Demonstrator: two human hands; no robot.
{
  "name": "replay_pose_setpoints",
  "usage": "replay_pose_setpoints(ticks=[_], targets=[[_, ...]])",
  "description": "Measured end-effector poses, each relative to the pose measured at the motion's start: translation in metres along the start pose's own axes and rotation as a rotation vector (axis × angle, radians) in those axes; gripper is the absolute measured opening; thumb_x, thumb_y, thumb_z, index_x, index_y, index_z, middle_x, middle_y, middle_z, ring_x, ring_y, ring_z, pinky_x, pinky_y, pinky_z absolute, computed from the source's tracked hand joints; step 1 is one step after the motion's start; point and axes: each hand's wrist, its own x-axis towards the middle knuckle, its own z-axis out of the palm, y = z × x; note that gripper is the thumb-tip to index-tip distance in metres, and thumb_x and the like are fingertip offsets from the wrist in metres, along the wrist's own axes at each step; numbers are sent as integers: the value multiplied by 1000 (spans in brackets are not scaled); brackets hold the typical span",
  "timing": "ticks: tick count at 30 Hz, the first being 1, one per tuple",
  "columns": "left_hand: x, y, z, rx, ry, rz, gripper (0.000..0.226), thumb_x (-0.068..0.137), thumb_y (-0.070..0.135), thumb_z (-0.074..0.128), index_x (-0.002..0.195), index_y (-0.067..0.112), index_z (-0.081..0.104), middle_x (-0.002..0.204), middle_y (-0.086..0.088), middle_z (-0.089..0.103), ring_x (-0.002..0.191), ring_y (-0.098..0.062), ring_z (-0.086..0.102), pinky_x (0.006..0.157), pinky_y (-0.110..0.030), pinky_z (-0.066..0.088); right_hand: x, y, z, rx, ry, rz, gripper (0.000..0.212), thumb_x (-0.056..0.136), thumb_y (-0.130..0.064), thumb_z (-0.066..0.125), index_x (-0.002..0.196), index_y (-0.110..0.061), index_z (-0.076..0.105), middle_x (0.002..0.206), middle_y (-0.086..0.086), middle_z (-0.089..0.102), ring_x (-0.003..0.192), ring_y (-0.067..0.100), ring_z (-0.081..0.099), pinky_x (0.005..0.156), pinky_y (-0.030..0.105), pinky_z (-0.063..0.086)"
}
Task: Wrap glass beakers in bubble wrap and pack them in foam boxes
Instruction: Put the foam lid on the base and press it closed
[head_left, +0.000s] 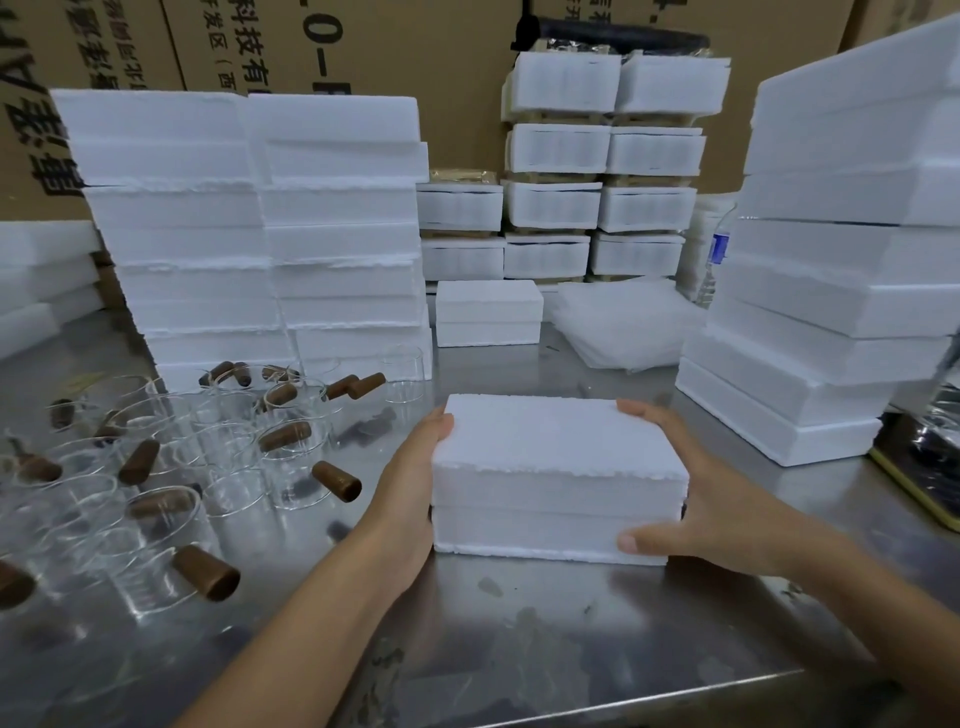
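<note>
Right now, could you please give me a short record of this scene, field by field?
held item: closed foam box, lid on, near the middle of the steel table
left hand: grips the box's left end
right hand: grips the box's right end, thumb on the front face
beakers: unwrapped glass, brown handles, clustered left of the box
bubble wrap: sheets piled behind the box, towards the right
foam stacks: tall piles at back left and at right
</note>
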Motion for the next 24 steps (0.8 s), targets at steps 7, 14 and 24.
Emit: replay_pose_setpoints(ticks=[7,14,24], targets=[[21,-7,11,-36,-185,90,54,85,54,41,115,18,67,117,-4,69,110,-19,63,92,-35,47,8,8,-18,15,116,-21,94,60,-15,88,126,-50,32,109,-45,42,102,-17,48,72,-1,41],[40,-18,9,120,-200,143,70,60,68,63,122,34,61,125,9,63,121,-13,55,111,-43,31,11,16,-20,32,86,-15,116,37,-56,84,132,-54,18,114,-58,32,108,-31,35,79,-8,32],[54,-30,5,20,-150,166,91,42,81,70,122,39,57,124,12,63,122,-12,54,112,-44,30,32,20,-21,53,127,-46,93,33,-49,86,111,-67,40,117,-41,48,103,-19,50,73,-3,41]])
